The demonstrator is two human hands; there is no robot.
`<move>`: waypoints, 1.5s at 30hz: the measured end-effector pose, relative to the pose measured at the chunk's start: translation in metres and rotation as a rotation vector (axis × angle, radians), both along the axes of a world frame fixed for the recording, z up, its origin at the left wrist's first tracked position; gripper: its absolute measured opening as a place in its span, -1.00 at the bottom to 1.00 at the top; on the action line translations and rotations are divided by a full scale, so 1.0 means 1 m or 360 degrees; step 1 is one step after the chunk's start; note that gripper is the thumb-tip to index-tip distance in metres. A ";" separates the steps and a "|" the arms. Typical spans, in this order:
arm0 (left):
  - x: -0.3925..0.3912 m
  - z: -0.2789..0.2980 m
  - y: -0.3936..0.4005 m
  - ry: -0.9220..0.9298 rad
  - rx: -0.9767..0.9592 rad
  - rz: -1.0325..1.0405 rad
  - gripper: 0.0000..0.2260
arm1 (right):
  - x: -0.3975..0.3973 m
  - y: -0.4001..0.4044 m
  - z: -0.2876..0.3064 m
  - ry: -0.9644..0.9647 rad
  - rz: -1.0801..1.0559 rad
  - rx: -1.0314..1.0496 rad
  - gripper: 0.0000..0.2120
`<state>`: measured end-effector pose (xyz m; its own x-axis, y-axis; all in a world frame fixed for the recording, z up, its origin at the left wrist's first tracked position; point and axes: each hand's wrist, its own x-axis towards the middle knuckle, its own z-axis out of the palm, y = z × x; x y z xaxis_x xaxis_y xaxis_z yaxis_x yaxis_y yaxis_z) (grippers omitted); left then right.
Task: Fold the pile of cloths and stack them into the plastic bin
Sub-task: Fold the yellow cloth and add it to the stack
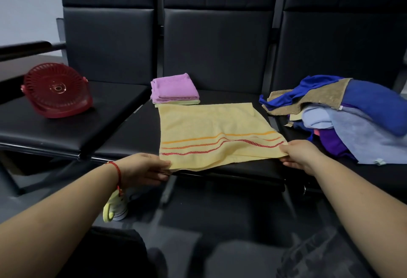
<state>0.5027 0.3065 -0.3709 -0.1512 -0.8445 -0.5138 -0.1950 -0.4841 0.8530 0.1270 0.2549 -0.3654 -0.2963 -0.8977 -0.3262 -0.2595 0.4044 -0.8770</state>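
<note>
Both hands (pixel 144 168) pinch the yellow cloth's (pixel 211 132) near corners (striped edge).

pile of cloths (pixel 352 119) cut off at right edge, fingertips of hands tucked under yellow towel (pixel 211 132)

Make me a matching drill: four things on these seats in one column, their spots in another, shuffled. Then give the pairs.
Things:
1. red fan
2. pink folded cloth
3. yellow striped towel
4. unfolded pile

Places:
A. right seat
B. front of middle seat, near corners held by the left hand and right hand
C. left seat
D. back of middle seat, on top of a small stack

Pairs: 1-C, 2-D, 3-B, 4-A
</note>
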 end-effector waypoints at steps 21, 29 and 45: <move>0.008 0.004 -0.010 -0.0042 -0.0045 0.0416 -0.94 | 0.000 0.002 0.002 0.0156 -0.0031 -0.0130 -0.82; 0.021 0.005 -0.015 -0.0077 -0.0095 0.0668 -0.95 | 0.008 0.004 0.002 0.0681 0.0159 -0.0289 -0.70; 0.026 0.009 -0.013 -0.0207 0.0089 0.0423 -0.87 | 0.006 0.008 0.013 -0.0215 0.0066 0.0282 -0.79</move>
<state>0.5286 0.2933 -0.3615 0.1415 -0.8156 -0.5610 -0.1610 -0.5781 0.7999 0.1328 0.2632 -0.3522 -0.2032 -0.8334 -0.5140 -0.1644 0.5466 -0.8211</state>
